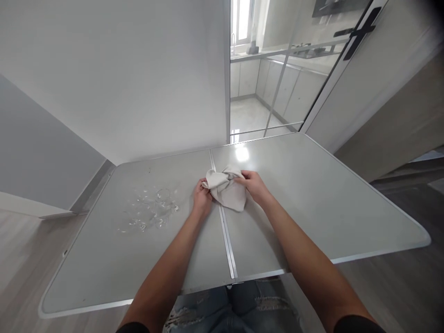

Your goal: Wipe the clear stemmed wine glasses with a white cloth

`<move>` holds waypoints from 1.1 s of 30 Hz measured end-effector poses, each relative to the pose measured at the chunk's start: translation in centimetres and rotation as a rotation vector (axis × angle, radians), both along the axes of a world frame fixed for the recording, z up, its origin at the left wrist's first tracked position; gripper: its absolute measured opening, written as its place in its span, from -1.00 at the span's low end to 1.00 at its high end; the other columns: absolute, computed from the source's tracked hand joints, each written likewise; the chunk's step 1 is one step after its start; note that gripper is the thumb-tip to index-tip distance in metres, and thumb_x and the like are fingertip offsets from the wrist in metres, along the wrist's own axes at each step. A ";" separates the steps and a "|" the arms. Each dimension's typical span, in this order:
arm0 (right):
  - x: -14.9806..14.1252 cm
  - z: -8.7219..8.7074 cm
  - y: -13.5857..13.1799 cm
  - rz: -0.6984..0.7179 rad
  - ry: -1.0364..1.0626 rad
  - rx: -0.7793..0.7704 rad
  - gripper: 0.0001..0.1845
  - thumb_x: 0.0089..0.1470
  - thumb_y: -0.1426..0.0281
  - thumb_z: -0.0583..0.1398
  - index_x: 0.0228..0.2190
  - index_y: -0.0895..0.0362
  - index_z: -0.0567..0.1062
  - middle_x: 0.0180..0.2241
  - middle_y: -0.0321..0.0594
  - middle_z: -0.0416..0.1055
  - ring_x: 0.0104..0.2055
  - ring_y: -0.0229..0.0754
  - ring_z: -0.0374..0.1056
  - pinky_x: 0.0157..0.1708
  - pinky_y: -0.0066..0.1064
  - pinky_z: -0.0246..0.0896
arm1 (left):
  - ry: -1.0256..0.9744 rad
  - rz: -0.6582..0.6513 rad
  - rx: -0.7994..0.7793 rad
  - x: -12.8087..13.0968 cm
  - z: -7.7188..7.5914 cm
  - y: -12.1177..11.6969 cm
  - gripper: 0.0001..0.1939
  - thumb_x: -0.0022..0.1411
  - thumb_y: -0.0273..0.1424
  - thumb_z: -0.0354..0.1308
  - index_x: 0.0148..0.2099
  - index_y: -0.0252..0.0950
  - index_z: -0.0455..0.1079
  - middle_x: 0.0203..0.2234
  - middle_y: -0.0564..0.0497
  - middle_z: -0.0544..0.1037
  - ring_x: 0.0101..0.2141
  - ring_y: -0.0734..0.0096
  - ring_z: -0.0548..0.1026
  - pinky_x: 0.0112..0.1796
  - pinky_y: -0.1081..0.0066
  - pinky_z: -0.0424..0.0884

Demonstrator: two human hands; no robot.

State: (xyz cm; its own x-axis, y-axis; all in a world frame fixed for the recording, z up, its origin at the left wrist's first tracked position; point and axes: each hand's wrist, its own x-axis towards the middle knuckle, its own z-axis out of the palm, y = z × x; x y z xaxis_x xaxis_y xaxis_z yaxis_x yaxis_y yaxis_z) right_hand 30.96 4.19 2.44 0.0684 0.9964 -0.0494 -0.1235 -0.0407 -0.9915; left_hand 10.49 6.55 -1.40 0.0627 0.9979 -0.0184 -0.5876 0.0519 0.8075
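Observation:
A crumpled white cloth (pixel 231 196) is held just over the middle of the folding table, bunched and twisted along its top with a loose flap hanging down. My left hand (pixel 203 199) grips its left side, fingers closed and partly hidden by the fabric. At the upper right edge, my right hand (pixel 255 186) pinches the cloth between thumb and fingers. Whether anything is wrapped inside the cloth cannot be seen. To the left of my left hand, several clear glasses (pixel 163 196) stand or lie close together; their transparent outlines are hard to separate.
The pale folding table (pixel 312 199) has a metal-edged seam (pixel 227 245) running across its middle. A white wall (pixel 156 92) borders its far left side. Beyond the far right edge is a glass door (pixel 270 83) with a black handle (pixel 362 32), showing a kitchen.

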 end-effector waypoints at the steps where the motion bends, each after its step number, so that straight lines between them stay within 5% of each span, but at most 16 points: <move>1: 0.3 0.1 0.2 -0.067 0.063 -0.007 -0.68 -0.11 0.23 0.36 -0.30 0.15 0.62 -0.30 -0.21 0.57 -0.23 -0.07 0.44 -0.24 -0.35 0.29 | -0.034 -0.014 -0.019 -0.1 0.1 0.0 -0.75 0.02 -0.42 0.35 -0.23 -0.28 0.41 -0.38 0.08 0.52 -0.37 0.51 0.46 -0.31 0.51 0.37; 3: 0.9 0.2 0.5 -0.161 0.150 -0.011 -0.65 -0.08 0.17 0.34 -0.27 0.11 0.62 -0.32 -0.25 0.57 -0.25 -0.09 0.44 -0.28 -0.38 0.29 | -0.090 -0.089 -0.058 -0.4 0.5 0.0 -0.78 0.13 -0.27 0.29 -0.23 -0.29 0.41 -0.40 0.04 0.52 -0.40 0.45 0.46 -0.39 0.48 0.36; 6: 1.8 0.3 0.7 -0.179 0.146 0.029 -0.59 -0.04 0.10 0.33 -0.17 0.05 0.61 -0.28 -0.29 0.57 -0.24 -0.12 0.44 -0.28 -0.41 0.29 | -0.083 -0.282 -0.096 -0.6 1.1 -0.4 -0.45 0.23 0.11 0.09 -0.21 -0.33 0.42 -0.43 -0.04 0.51 -0.45 0.38 0.45 -0.48 0.43 0.36; 8: 2.3 0.5 0.7 -0.143 0.108 0.066 -0.56 -0.03 0.08 0.33 -0.15 0.04 0.60 -0.28 -0.29 0.57 -0.25 -0.14 0.43 -0.29 -0.41 0.30 | -0.021 -0.353 -0.079 -0.6 1.4 -0.8 -0.37 0.18 0.20 0.09 -0.17 -0.33 0.41 -0.42 -0.05 0.51 -0.46 0.38 0.46 -0.48 0.42 0.37; 12: 3.2 1.7 0.0 -0.020 0.091 0.148 -0.51 -0.01 0.07 0.35 -0.07 0.04 0.56 -0.21 -0.25 0.58 -0.22 -0.11 0.46 -0.25 -0.38 0.34 | 0.134 -0.337 0.019 -0.4 1.9 -1.7 -0.45 0.06 -0.17 0.39 0.05 -0.15 0.31 -0.37 0.09 0.52 -0.48 0.50 0.43 -0.47 0.53 0.32; 15: 3.4 2.7 -0.7 0.055 0.055 0.209 -0.40 0.00 0.06 0.36 0.05 -0.01 0.48 -0.04 -0.22 0.54 -0.08 -0.03 0.46 -0.12 -0.31 0.37 | 0.235 -0.363 0.093 -0.1 1.8 -1.9 -0.45 0.03 -0.29 0.40 0.07 -0.17 0.36 -0.37 0.08 0.51 -0.46 0.52 0.42 -0.46 0.54 0.29; 19: 3.8 3.1 -0.9 0.011 -0.014 0.258 -0.11 -0.01 0.04 0.36 0.29 -0.10 0.22 0.18 -0.23 0.38 0.13 0.04 0.36 0.04 -0.24 0.35 | 0.441 -0.297 0.226 0.1 1.3 -2.0 -0.69 0.03 -0.35 0.37 -0.14 -0.31 0.53 -0.54 0.12 0.35 -0.52 0.59 0.30 -0.48 0.55 0.22; 21: 4.2 2.7 -0.7 -0.059 -0.044 0.272 -0.07 0.01 0.06 0.35 0.33 -0.14 0.13 0.18 -0.25 0.37 0.13 0.01 0.35 0.03 -0.25 0.35 | 0.489 -0.272 0.265 0.1 1.2 -2.1 -0.60 0.05 -0.36 0.35 -0.02 -0.29 0.51 -0.52 0.12 0.36 -0.51 0.58 0.31 -0.46 0.55 0.24; 24: 5.2 1.9 -0.3 -0.068 -0.108 0.245 -0.38 0.07 0.07 0.31 0.14 -0.05 0.43 -0.02 -0.23 0.51 -0.03 -0.02 0.43 -0.08 -0.27 0.38 | 0.516 -0.226 0.291 0.0 1.4 -2.2 -0.39 0.03 -0.37 0.36 0.17 -0.23 0.40 -0.33 0.02 0.49 -0.36 0.48 0.43 -0.37 0.52 0.36; 27: 6.0 1.6 -0.3 -0.015 -0.208 0.207 -0.58 0.04 0.05 0.31 -0.16 0.05 0.60 -0.20 -0.22 0.54 -0.16 -0.04 0.45 -0.17 -0.28 0.38 | 0.533 -0.090 0.331 -0.1 1.5 -2.0 -0.42 0.03 -0.33 0.38 0.12 -0.22 0.41 -0.22 -0.05 0.49 -0.21 0.37 0.48 -0.30 0.49 0.43; 33: 6.6 2.0 -0.6 0.105 -0.511 0.271 -0.25 -0.16 0.12 0.45 0.09 -0.04 0.48 0.04 -0.20 0.47 -0.01 0.04 0.41 -0.06 -0.21 0.36 | 0.651 0.184 0.438 -0.1 0.8 -1.6 -0.59 0.11 -0.27 0.37 0.02 -0.18 0.48 -0.17 -0.06 0.46 -0.19 0.35 0.47 -0.21 0.35 0.49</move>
